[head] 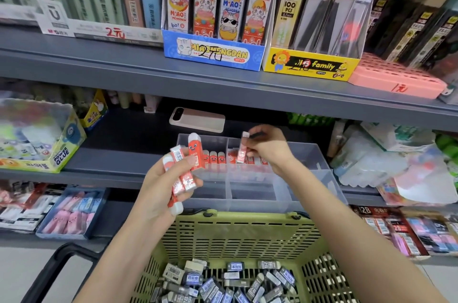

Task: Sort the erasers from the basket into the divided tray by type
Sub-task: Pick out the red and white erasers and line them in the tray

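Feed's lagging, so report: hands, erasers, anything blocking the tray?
Left grip holds a bunch of red erasers. Right grip pinches one red eraser over the divided tray, back row. Tray unobstructed; grey erasers in basket.

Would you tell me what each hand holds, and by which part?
The left hand grips several red erasers mid-length; right hand pinches one eraser by its side.

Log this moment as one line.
left hand: holds red eraser bunch | right hand: pinches single red eraser over divided tray | basket: holds grey erasers
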Available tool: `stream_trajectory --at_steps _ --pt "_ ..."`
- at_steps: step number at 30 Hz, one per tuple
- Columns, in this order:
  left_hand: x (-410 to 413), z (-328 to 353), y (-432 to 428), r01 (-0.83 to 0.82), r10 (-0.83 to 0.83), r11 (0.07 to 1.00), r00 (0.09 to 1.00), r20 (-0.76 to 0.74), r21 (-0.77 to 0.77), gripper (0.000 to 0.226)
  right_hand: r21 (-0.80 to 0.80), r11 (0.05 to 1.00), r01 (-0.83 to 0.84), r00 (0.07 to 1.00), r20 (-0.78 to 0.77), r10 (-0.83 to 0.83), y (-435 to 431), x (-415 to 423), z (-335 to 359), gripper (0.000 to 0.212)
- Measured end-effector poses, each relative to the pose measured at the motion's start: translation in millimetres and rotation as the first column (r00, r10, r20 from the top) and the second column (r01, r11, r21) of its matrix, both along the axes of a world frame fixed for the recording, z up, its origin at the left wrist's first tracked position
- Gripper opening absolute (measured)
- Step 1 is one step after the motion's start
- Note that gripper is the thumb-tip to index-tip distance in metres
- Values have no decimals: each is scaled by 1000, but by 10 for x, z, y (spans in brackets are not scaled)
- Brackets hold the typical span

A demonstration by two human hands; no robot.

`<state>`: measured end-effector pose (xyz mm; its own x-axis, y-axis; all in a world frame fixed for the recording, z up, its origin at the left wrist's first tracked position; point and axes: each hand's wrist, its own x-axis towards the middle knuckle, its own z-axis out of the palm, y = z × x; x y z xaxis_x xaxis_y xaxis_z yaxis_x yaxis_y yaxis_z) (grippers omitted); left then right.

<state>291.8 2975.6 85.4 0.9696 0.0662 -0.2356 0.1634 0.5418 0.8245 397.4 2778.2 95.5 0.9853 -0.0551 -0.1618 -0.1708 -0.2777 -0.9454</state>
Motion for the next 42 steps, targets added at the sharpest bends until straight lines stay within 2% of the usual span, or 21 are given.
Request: stream_trajectory --at_steps 7,15,17,18,19,20,21,22,24,26,29,32,37,39,42 --pt "4 -13 23 10 -10 1000 1000 4 -30 33 -150 988 -32 997 -75 20 179 56 -171 16" --pt "-9 -8 1 11 -11 999 1000 5 32 38 -428 903 -25 1000 4 30 205 33 -185 19" --pt "-20 -2 -5 17 -18 998 1000 9 53 35 -521 853 31 993 117 35 242 -45 -90 16" --pt "-26 -1 -3 22 -23 998 1000 11 64 36 -499 864 66 979 198 40 273 -118 -19 14" --pt "-29 0 -2 30 -31 996 999 14 83 36 -404 914 43 970 238 60 308 -212 65 15" --pt "-33 -2 0 41 -43 993 999 18 106 33 -254 966 -56 970 217 113 350 -330 150 21" --pt "-34 -3 -1 55 -58 990 998 22 129 28 -94 979 -182 967 166 196 391 -450 218 26" --pt "-39 1 -7 69 -74 987 997 29 147 23 20 958 -286 951 130 281 426 -564 270 28" --pt "-55 12 -18 95 -106 979 993 53 183 22 99 918 -384 922 91 376 463 -691 310 19" --pt "-73 24 -12 88 -107 971 991 76 221 28 171 906 -388 922 69 382 467 -671 324 12" --pt "-62 24 95 -26 11 984 996 84 179 36 279 935 -219 975 39 217 436 -457 327 8" --pt "-23 -2 247 -158 151 979 986 64 125 32 161 980 -119 993 25 117 462 -214 244 20" --pt "-8 -47 368 -239 232 966 970 74 101 28 -24 966 -257 964 -83 254 815 -7 12 18" --pt "-14 -57 389 -239 234 968 970 61 82 25 -116 954 -278 953 -160 258 930 65 -23 14" --pt "-24 -64 422 -242 241 969 970 37 39 24 -167 944 -286 934 -271 235 996 190 -1 7"
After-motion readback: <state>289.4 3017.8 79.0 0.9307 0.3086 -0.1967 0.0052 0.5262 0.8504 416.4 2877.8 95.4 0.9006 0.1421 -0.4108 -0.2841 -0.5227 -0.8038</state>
